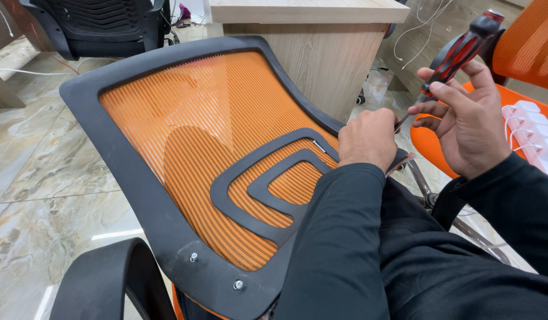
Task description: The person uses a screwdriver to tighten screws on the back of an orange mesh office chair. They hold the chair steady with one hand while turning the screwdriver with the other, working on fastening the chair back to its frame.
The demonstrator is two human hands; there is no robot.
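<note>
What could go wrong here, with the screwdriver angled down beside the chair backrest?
The right hand holds the screwdriver with its tip hidden behind the left hand; a slip might jab those fingers. The tip could also snag the orange mesh of the backrest. The backrest lies tilted on the lap, steadied by one hand, so it may shift.

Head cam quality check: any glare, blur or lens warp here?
Head view: sharp overall, both the left hand and the right hand on the screwdriver crisp; bright glare streaks on the marble floor; wide-angle warp bows the chair back; lighting soft and even, shadows faint.
</note>
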